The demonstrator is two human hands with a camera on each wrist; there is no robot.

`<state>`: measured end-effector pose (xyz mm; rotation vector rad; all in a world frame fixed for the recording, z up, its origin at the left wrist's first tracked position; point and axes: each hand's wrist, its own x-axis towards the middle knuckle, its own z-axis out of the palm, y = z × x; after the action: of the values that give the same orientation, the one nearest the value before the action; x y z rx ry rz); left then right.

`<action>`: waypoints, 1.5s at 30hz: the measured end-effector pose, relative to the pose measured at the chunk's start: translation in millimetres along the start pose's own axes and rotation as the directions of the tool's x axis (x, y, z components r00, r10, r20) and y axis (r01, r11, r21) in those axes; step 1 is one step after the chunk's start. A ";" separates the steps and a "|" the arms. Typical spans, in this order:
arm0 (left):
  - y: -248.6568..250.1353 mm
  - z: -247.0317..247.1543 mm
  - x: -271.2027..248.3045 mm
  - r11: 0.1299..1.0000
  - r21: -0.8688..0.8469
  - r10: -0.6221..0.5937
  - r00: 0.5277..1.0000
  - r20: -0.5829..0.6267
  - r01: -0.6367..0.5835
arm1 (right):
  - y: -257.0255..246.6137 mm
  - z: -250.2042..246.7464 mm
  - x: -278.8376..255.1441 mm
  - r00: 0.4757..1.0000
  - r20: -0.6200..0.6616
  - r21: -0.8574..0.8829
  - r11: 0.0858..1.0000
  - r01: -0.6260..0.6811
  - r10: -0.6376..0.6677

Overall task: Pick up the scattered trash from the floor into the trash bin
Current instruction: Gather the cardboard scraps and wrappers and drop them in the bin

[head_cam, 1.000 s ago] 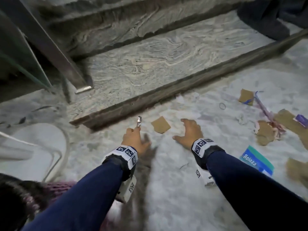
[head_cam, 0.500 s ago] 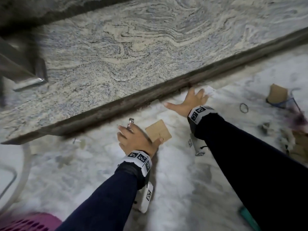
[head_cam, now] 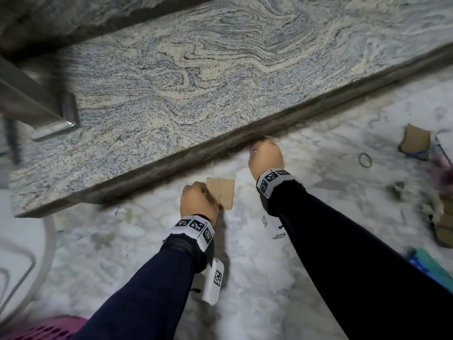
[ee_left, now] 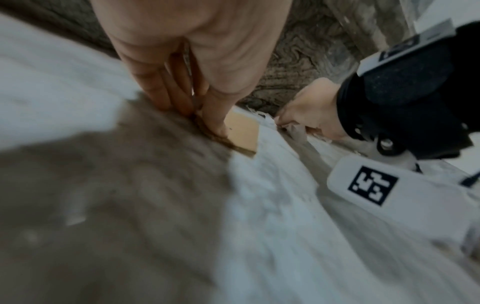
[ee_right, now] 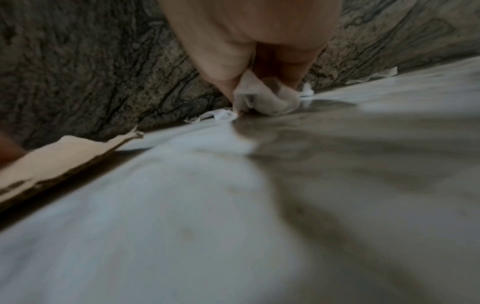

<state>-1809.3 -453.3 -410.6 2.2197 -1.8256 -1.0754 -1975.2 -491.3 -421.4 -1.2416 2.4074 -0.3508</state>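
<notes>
Head view: right hand (head_cam: 266,159) went from spread flat to pinching a paper scrap (ee_right: 262,98); left hand (head_cam: 199,201) now pinched the cardboard piece (head_cam: 221,194). Bin trip next, probably.

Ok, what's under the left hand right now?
The left hand has its fingertips down on one edge of a brown cardboard piece lying on the marble floor. Whatever lies beneath the cardboard is covered.

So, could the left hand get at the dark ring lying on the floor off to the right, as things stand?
Probably not directly. The left hand is busy pinching the cardboard piece, and the right hand and its forearm lie between it and the ring. The right hand sits nearer, though it grips a crumpled paper scrap.
</notes>
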 end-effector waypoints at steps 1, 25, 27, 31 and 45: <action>-0.2 -1.8 -1.1 0.999 -0.031 -0.013 1.000 -0.007 0.013 | -0.9 -2.4 -3.6 1.000 0.004 0.010 1.000 0.013 -0.013; 31.5 -207.9 -197.9 0.966 0.011 0.254 0.943 -0.217 -0.258 | -43.3 -201.8 -214.3 0.977 -0.028 0.356 0.912 0.206 -0.210; 20.6 -231.1 -223.3 0.953 -0.019 0.285 0.917 -0.279 -0.302 | -61.3 -214.8 -243.6 0.957 -0.082 0.356 0.889 0.289 -0.279; -23.6 -279.4 -284.5 0.926 -0.035 0.331 0.851 -0.408 -0.377 | -97.3 -225.9 -315.2 0.913 -0.133 0.381 0.830 0.407 -0.387; -247.2 -348.4 -409.8 0.958 0.179 0.275 0.897 -0.346 -0.224 | -194.4 -142.7 -536.4 0.694 0.037 0.415 0.642 0.644 -0.719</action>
<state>-1431.2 -145.5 -74.9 2.0016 -1.9826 -0.4631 -1622.5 -158.0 -89.0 -1.8569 1.4948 -0.8168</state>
